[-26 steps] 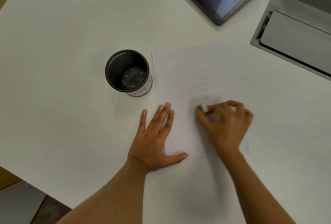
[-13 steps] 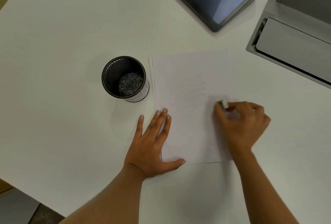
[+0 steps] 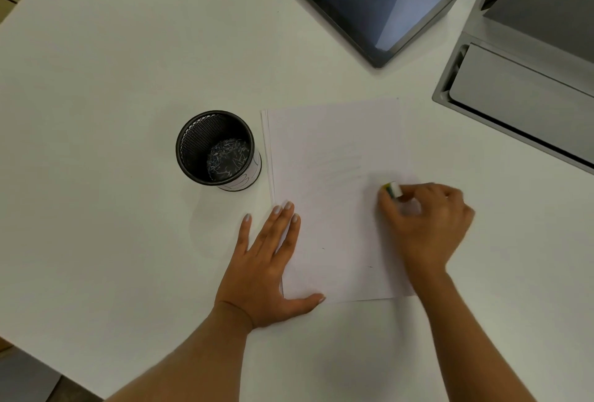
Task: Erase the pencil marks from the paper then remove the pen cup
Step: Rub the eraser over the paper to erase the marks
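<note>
On the desk [image 3: 112,86]: paper [image 3: 334,209] lies flat, pen cup [image 3: 218,149] upright just beside its left edge, apart from it.
Right grip: right hand [image 3: 424,225] pinches a small eraser [image 3: 392,190] between thumb and fingertips, pressed to the sheet's right half (hand blurred).
Left grip: left hand [image 3: 266,266] spread flat, released, holding nothing; fingers and thumb rest on the sheet's lower-left corner.
Marks: faint pencil lines [image 3: 334,164] show mid-sheet, above-left of the eraser.
Change: half a second ago the eraser sat at nearly the same spot; one second ago it was further left. Left hand unmoved.
</note>
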